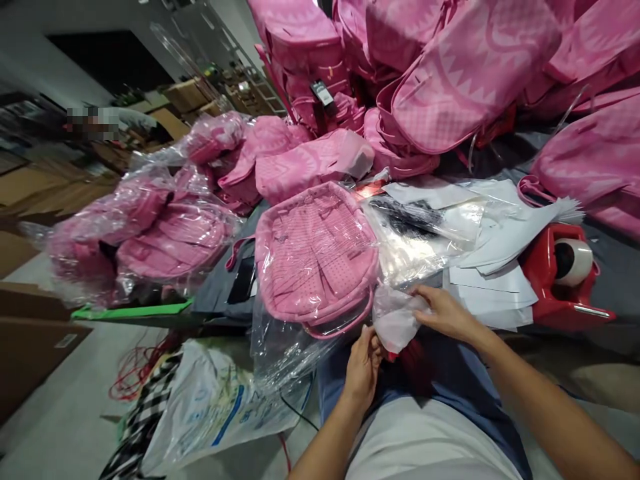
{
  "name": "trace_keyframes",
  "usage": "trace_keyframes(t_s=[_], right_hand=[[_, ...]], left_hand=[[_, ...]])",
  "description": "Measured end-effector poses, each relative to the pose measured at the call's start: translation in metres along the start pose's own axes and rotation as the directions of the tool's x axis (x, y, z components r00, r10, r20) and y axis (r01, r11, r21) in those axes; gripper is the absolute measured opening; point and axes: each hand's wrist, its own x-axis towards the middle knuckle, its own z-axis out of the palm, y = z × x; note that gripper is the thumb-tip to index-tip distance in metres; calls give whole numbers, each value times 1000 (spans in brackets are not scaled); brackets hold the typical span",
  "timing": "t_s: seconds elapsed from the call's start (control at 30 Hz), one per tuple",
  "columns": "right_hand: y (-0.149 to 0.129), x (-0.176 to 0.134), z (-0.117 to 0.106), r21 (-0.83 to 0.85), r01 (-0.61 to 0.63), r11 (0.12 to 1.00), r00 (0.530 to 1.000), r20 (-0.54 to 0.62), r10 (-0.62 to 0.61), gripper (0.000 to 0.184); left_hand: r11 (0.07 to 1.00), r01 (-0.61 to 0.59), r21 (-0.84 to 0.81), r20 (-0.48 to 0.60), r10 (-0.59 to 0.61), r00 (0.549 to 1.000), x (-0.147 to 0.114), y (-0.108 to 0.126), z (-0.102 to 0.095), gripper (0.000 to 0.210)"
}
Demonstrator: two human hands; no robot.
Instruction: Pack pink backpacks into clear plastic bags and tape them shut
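Observation:
A pink backpack (317, 250) lies in a clear plastic bag (280, 353) on the table in front of me, its padded straps facing up. By its lower right corner is a crumpled, translucent white sheet (395, 320), like tissue paper or thin plastic. My right hand (445, 312) pinches the sheet's right edge between thumb and fingers. On its lower left side, my left hand (364, 367) is closed, fingers curled close to the sheet; what they hold is hidden. Something small and red (393, 357) shows just below the sheet.
Pink backpacks (475, 73) are piled along the back. Bagged ones (170, 233) lie left. To the right are white paper sheets (493, 293), clear plastic bags (415, 247) and a red tape dispenser (550, 280). A white printed sack (215, 400) sits below the table edge; cardboard boxes (35, 347) stand left.

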Motion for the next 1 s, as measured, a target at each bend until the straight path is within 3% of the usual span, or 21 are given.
trace_keyframes(t_s=[0.07, 0.13, 0.2, 0.3, 0.37, 0.43, 0.5, 0.6, 0.67, 0.77, 0.87, 0.9, 1.0], right_hand=[[8, -12, -16, -29, 29, 999, 998, -50, -31, 38], [4, -21, -27, -126, 47, 991, 977, -202, -72, 42], [-12, -24, -27, -210, 147, 967, 938, -281, -203, 40], [-43, -23, -2, -261, 412, 873, 889, -93, -448, 22], [-52, -27, 19, -305, 473, 826, 873, 38, -486, 26], [-46, -36, 35, -372, 435, 820, 894, 69, -443, 49], [-30, -52, 41, -420, 378, 825, 917, 45, -397, 57], [-6, -80, 32, -476, 340, 811, 920, -10, -391, 37], [0, -96, 21, -485, 335, 808, 914, -42, -404, 33], [-4, -111, 12, -384, 328, 863, 916, -93, -390, 31], [-11, -116, 18, -250, 286, 925, 941, -108, -320, 21], [-12, -116, 23, -229, 248, 941, 953, -118, -280, 24], [-12, -109, 41, -294, 97, 951, 958, -233, -170, 63]], left_hand=[[989, -71, 128, 1, 72, 997, -3, 2, -11, 81], [927, -181, 328, -140, 237, 961, 0, -2, -20, 73], [888, -210, 408, -190, 308, 932, 9, -12, -22, 65], [945, -197, 260, -21, 209, 978, 25, -28, -13, 67], [969, -165, 185, 37, 161, 986, 31, -33, -3, 68], [977, -132, 168, 29, 128, 991, 32, -31, 6, 62], [982, -112, 150, 31, 109, 994, 29, -25, 12, 59], [992, -84, 98, 56, 79, 995, 21, -15, 19, 58], [995, -69, 68, 81, 64, 995, 14, -11, 23, 58], [998, -70, 9, 160, 68, 985, 5, -11, 28, 60], [993, -26, -114, 203, 49, 978, 0, -12, 36, 61], [987, 1, -158, 211, 32, 977, 0, -13, 40, 61], [968, 71, -241, 281, -1, 960, 1, -14, 52, 62]])
